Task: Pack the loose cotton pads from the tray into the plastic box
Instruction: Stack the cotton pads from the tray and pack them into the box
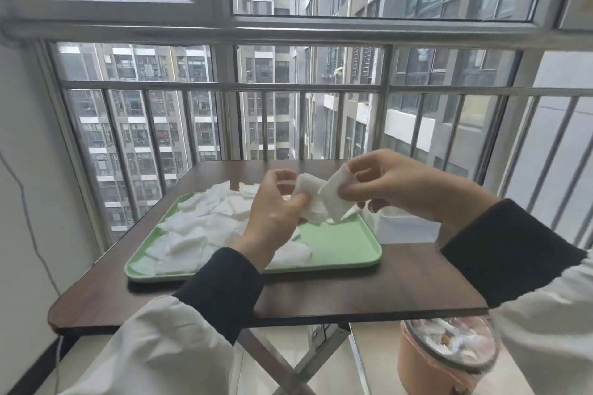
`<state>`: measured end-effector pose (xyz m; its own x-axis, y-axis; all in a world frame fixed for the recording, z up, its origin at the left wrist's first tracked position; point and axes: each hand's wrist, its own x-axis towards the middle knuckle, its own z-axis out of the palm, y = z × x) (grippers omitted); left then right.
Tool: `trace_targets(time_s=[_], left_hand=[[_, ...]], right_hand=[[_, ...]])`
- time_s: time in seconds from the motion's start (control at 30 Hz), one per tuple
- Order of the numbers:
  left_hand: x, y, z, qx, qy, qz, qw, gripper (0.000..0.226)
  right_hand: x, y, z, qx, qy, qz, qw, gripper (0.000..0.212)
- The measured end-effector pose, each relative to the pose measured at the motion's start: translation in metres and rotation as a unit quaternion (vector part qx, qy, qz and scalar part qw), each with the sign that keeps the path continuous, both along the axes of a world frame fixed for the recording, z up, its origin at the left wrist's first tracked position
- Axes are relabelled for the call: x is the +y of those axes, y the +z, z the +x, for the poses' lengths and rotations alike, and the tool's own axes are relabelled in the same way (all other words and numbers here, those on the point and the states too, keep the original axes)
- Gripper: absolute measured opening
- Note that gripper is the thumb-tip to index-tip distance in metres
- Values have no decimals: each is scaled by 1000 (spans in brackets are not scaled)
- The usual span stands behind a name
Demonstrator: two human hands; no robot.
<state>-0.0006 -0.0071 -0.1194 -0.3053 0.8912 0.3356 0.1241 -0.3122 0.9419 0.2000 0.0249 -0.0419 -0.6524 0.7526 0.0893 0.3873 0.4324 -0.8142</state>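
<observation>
While most of the loose cotton pads (pixel 205 228) lie heaped across the left and middle of the green tray (pixel 340 244), a few are held up above its far right part. The left hand (pixel 276 205), raised with its back to the camera, grips a small stack of pads (pixel 306 189) between thumb and curled fingers. The right hand (pixel 394 183), reaching in from the right, pinches a single pad (pixel 335 199) that touches the stack. The plastic box (pixel 407 228) stands just beside the tray's right edge on the dark counter (pixel 369 292), partly hidden by the right hand. A pink bin (pixel 446 359) sits on the floor below.
</observation>
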Motion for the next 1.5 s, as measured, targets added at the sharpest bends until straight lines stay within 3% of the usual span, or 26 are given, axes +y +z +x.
trace_targets(time_s=[0.27, 0.5, 0.67, 0.73, 0.83, 1.03, 1.1, 1.27, 1.5], left_hand=[[1, 9, 38, 5, -84, 18, 996, 41], [6, 16, 61, -3, -113, 16, 993, 29], [8, 33, 76, -13, -124, 12, 992, 19], [7, 40, 81, -27, -152, 18, 988, 35], [10, 42, 89, 24, -165, 29, 986, 58], [29, 40, 100, 53, -126, 36, 990, 39], [36, 36, 99, 89, -108, 17, 990, 34], [52, 19, 93, 303, -76, -26, 949, 28], [65, 4, 91, 348, -58, -50, 934, 50]], right_hand=[[14, 3, 19, -58, -64, 55, 995, 13], [20, 10, 40, -79, -88, 87, 989, 13], [23, 20, 48, -72, -132, 127, 980, 31], [24, 25, 53, -90, -143, 153, 974, 42], [26, 34, 63, -108, -107, 148, 977, 51], [41, 38, 87, -117, -89, 138, 980, 14], [49, 38, 94, -112, -122, 146, 975, 16], [67, 18, 99, -143, -145, 156, 967, 16], [91, -14, 95, -242, -146, 210, 936, 27]])
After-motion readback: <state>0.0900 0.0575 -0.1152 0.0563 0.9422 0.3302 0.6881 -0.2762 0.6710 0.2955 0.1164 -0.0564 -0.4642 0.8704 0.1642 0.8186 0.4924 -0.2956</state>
